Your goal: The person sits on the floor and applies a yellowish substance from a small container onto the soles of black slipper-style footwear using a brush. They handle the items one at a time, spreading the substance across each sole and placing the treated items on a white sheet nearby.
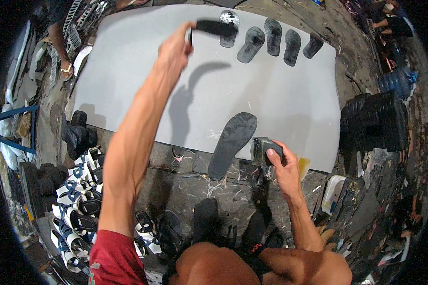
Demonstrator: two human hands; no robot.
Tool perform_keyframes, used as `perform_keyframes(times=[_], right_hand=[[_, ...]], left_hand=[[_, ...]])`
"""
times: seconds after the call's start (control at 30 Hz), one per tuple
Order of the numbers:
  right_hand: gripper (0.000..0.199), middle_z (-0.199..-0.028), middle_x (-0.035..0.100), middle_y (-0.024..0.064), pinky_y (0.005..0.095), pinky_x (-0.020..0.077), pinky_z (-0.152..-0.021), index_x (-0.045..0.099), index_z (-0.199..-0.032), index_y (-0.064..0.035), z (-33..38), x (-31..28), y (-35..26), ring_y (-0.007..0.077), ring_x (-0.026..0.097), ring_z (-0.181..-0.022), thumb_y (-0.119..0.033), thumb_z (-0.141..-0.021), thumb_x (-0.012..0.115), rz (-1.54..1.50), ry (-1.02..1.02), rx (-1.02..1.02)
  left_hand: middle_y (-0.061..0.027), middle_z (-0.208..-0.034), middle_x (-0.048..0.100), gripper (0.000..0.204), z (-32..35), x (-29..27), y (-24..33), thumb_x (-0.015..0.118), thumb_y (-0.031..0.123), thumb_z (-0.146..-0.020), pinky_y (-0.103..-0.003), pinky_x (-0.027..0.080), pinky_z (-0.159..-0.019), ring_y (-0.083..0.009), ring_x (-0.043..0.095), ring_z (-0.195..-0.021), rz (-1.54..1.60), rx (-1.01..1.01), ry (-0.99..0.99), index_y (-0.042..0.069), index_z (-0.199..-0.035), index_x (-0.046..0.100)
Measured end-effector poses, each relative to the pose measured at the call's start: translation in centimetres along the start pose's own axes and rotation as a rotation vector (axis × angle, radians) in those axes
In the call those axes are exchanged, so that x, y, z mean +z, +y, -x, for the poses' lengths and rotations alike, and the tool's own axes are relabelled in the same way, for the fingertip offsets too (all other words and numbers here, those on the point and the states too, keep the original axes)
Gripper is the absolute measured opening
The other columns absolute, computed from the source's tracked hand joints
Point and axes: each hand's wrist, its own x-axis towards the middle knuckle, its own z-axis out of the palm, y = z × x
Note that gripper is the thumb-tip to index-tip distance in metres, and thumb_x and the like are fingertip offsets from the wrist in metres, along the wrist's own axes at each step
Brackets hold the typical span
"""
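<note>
While the left hand [176,47] grips one end of a curved black sole-like piece [216,27], raised over the far part of a pale grey sheet [128,85], the right hand [285,166] is closed round a small dark block-shaped object [262,148] near the sheet's front edge, its thumb on top. That object's left end looks glossy and partly see-through; whether it is a hollow container, and what it might hold, I cannot tell. Just left of it, a large dark sandal sole [233,145] overlaps the front edge, its lower end reaching past the sheet. Along the far side lie four dark grey soles [273,36] and, partly hidden behind the raised piece, a shiny-topped sole [229,17]. Among the scraps on the ground to the right sits a white plastic container [334,194], its contents not readable from this angle, and farther up, beyond a stack of black soles [373,121], a translucent blue plastic vessel [398,83]. White strapped sandals with dark footbeds [81,213] are heaped on the left.
</note>
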Motion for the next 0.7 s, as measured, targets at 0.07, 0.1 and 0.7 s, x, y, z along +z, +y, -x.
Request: perform_keyframes(times=[0.07,0.1,0.7], right_hand=[[0.042,-0.122,0.077,0.0066,0.0313,0.0554,-0.097,0.070,-0.142,0.0013,-0.1,1.0,-1.0,0.0133,0.068,-0.106,-0.028,-0.113,0.072,-0.024,-0.032,0.018],[0.042,-0.122,0.077,0.0070,0.0317,0.0554,-0.097,0.069,-0.143,0.0013,-0.3,1.6,-1.7,0.0137,0.068,-0.107,-0.029,-0.113,0.072,-0.029,-0.055,0.034],[0.031,-0.092,0.080,0.0245,0.0466,0.0599,-0.076,0.075,-0.125,0.0031,-9.6,4.3,2.4,0.0352,0.078,-0.076,-0.021,-0.107,0.070,0.630,0.243,-0.238]], left_hand=[[-0.0140,-0.095,0.072,0.055,-6.8,0.6,1.5,0.098,0.041,-0.087,-0.043,0.057,-0.081,-0.0249,0.069,-0.089,-0.215,0.149,0.122,-0.002,-0.113,0.074],[-0.0165,-0.100,0.073,0.061,-9.8,0.4,2.4,0.100,0.041,-0.084,-0.045,0.058,-0.085,-0.0272,0.072,-0.093,-0.310,0.217,0.187,-0.004,-0.116,0.074],[-0.0246,-0.139,0.056,0.083,34.6,-0.9,-22.6,0.094,0.020,-0.082,-0.053,0.048,-0.111,-0.0447,0.054,-0.128,-0.943,0.331,-0.018,0.000,-0.153,0.055]])
